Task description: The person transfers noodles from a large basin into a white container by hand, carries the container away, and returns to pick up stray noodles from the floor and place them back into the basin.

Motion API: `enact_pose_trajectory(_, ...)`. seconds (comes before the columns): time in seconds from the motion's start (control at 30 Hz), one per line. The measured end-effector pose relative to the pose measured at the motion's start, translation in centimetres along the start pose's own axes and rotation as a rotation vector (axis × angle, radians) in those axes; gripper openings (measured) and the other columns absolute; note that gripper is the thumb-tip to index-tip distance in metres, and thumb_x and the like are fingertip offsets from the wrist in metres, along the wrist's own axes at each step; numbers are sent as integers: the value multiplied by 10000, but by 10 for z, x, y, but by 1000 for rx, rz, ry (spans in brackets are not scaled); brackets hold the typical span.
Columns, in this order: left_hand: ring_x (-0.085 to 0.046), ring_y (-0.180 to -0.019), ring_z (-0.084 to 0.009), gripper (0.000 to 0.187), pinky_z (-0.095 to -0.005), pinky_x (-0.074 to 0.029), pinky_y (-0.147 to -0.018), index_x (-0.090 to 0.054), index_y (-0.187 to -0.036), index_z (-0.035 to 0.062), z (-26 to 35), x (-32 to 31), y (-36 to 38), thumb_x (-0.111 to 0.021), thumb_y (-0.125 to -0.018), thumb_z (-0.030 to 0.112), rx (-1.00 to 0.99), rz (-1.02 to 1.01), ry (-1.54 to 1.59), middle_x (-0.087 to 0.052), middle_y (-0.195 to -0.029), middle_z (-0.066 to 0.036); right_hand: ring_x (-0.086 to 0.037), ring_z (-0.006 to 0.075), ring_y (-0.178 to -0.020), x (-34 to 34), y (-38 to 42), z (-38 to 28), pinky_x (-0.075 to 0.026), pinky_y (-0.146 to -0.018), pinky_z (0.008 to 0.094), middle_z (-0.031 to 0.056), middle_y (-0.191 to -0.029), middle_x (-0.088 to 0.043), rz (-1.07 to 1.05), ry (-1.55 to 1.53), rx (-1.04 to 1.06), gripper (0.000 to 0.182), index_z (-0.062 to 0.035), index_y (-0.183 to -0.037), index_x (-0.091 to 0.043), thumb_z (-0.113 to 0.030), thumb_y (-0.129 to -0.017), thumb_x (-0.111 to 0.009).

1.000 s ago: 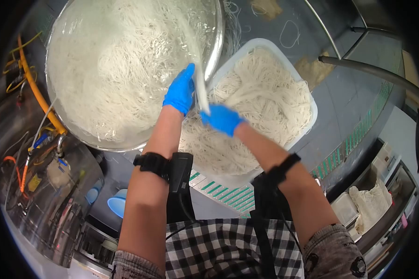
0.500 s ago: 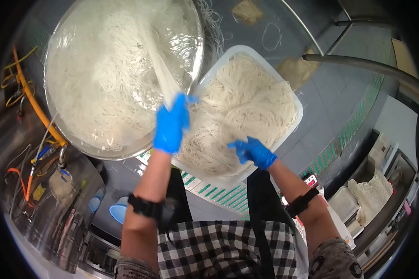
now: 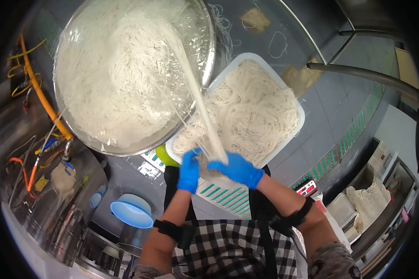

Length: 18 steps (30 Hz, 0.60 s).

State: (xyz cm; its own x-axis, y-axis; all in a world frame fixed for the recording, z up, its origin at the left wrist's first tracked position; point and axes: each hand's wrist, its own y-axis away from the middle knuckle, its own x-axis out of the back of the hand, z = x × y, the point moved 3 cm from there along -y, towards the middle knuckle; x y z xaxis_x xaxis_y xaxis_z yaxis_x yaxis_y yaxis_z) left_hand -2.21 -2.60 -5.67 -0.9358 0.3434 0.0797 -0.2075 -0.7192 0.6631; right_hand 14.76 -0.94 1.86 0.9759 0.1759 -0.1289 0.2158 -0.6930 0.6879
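A thick strand of white noodles (image 3: 198, 95) stretches from the large round metal basin (image 3: 142, 152), full of noodles in liquid, over the rim toward me. My right hand (image 3: 237, 170), in a blue glove, is closed round its near end. Just left of it, my left hand (image 3: 189, 172), also blue-gloved, is at the near edge of the white tub (image 3: 299, 125); a few thin noodles run down to its curled fingers. The tub beneath the strand holds a heap of noodles (image 3: 260, 109).
A blue bowl (image 3: 131, 210) is low at the left, near an orange hose (image 3: 44, 100) and metal equipment. Metal tubing (image 3: 358, 64) crosses the upper right. A scale with a red display (image 3: 306, 188) and a cloth (image 3: 370, 200) lie right.
The noodle strand now reaches much farther over the tub. My right hand has taken hold of its end, while my left hand has let go of the bundle and moved toward me.
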Motion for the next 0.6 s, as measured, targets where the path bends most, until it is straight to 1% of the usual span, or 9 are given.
enact_pose_trajectory(0.07,-480,-888,-183,311,-305,-391,-769,-464,-1039,30,26,15,-49,-456,-819,250,177,74,422,-498,-1005,-91,-553,324,-723,-7,25,-6,-447,-629,370,178,-769,-567,-175,416,83,339,-50,-972,-517,-322,-770,-506)
enact_pose_trajectory(0.1,-487,-896,-190,336,-317,-396,-773,-460,-1047,32,34,16,-79,-455,-822,282,318,19,672,-502,-1002,-95,-553,324,-723,-10,34,0,-447,-629,370,178,-769,-567,-174,416,83,339,-50,-972,-517,-322,-770,-506)
enact_pose_trajectory(0.17,-516,-793,-202,440,-304,-425,-701,-452,-1064,26,96,4,-107,-485,-794,372,320,-231,945,-509,-951,-109,-554,315,-705,-21,55,15,-448,-622,365,161,-734,-573,-513,750,153,338,-64,-981,-514,-329,-772,-496)
enact_pose_trajectory(0.27,-510,-617,-157,487,-254,-423,-535,-437,-1087,10,130,7,-161,-477,-792,396,370,-92,1000,-529,-785,-59,-559,299,-656,-14,70,15,-446,-574,361,158,-684,-568,-726,791,96,302,-80,-930,-550,-327,-766,-492)
enact_pose_trajectory(0.33,-419,-459,-94,409,-204,-336,-414,-478,-1027,1,115,28,-196,-453,-819,352,205,-513,933,-444,-561,4,-544,249,-567,-2,67,66,-432,-509,326,119,-612,-547,-648,745,12,268,-103,-900,-567,-323,-775,-478)
enact_pose_trajectory(0.37,-419,-459,-94,409,-204,-336,-414,-478,-1027,1,130,24,-183,-453,-819,352,201,-511,932,-444,-561,4,-529,199,-477,5,64,72,-419,-444,291,81,-541,-526,-570,695,-73,243,-126,-870,-584,-319,-784,-463)
enact_pose_trajectory(0.43,-303,-368,-58,315,-195,-247,-356,-520,-953,2,146,33,-142,-444,-836,284,116,-146,533,-309,-447,48,-494,159,-442,29,50,60,-400,-428,264,58,-521,-498,-488,495,-256,228,-133,-870,-591,-306,-780,-472)
enact_pose_trajectory(0.53,-294,-359,-51,276,-191,-227,-340,-544,-887,0,131,56,-76,-444,-836,252,231,-64,458,-300,-441,45,-359,55,-389,62,23,42,-306,-366,190,-11,-495,-414,-207,-220,-627,262,-54,-884,-593,-279,-764,-535)
enact_pose_trajectory(0.6,-300,-367,-47,267,-192,-234,-344,-544,-874,0,99,89,-45,-468,-820,250,238,27,467,-312,-451,50,-349,51,-391,67,-2,17,-281,-364,173,-22,-502,-410,-104,-389,-467,267,0,-895,-580,-230,-763,-545)
